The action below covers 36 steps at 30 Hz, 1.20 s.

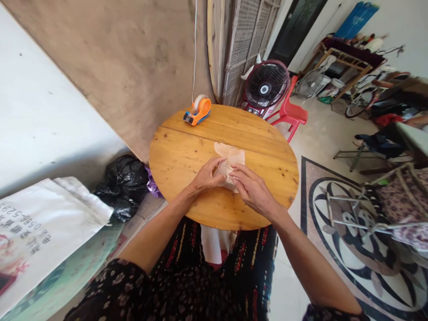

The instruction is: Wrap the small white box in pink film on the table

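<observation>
A thin, clear plastic bag [230, 157] lies crumpled in the middle of a round wooden table [180, 151]. My left hand [207, 176] rests on its near left edge with the fingers curled and pinching the film. My right hand [251, 189] presses on its near right edge, fingers bent over the plastic. Both hands sit close together, almost touching. What lies inside the bag, if anything, I cannot make out.
An orange tape dispenser [198, 110] stands at the table's far left edge. Behind the table are a red floor fan [265, 88] and a red plastic chair [290, 115]. A black rubbish bag [123, 185] and a white sack [43, 225] lie at the left.
</observation>
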Available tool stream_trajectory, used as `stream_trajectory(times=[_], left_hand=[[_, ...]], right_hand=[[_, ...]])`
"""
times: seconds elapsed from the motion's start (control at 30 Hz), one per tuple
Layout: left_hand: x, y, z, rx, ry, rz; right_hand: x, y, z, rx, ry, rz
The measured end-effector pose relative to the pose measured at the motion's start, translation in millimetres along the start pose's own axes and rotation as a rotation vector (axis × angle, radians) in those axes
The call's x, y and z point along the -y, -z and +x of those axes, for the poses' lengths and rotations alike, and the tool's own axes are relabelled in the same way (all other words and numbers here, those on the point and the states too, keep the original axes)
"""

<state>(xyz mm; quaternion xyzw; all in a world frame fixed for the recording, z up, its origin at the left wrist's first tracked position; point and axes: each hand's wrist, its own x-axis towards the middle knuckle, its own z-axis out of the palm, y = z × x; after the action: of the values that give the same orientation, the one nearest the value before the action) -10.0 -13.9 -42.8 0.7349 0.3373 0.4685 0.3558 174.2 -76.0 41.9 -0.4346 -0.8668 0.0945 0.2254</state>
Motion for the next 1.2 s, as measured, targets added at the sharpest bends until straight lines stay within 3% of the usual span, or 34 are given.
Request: stream_trajectory(times=[0.13, 0.37, 0.53, 0.67, 0.77, 0.97, 1.2], left_hand=[[6.6, -2.1, 1.5, -0.104, 0.091, -0.053], [12.1, 3.9, 1.0, -0.248, 0.13, 0.131], [2.7, 9.2, 1.0, -0.275, -0.005, 0.179], [-3.7, 10.0, 0.0, -0.287, -0.096, 0.206], [-6.8, 9.1, -0.8, -0.26, -0.097, 0.277], [-11.0, 8.6, -1.7, -0.224, -0.068, 0.329], [-17.8, 12.0, -5.6, -0.265, -0.079, 0.265]], right_hand=[[-10.4, -1.3, -2.8, 0.025, -0.172, -0.138], [-20.7, 0.9, -11.4, 0.057, -0.248, -0.165], [-18.7, 1.8, -8.6, 0.089, -0.244, -0.187], [-14.0, 3.7, -5.6, 0.001, -0.156, -0.175], [-9.8, 4.6, -3.8, -0.035, -0.081, -0.133], [2.5, 4.0, -1.1, 0.008, -0.031, -0.097], [1.1, 4.0, -0.5, -0.118, -0.059, -0.088]])
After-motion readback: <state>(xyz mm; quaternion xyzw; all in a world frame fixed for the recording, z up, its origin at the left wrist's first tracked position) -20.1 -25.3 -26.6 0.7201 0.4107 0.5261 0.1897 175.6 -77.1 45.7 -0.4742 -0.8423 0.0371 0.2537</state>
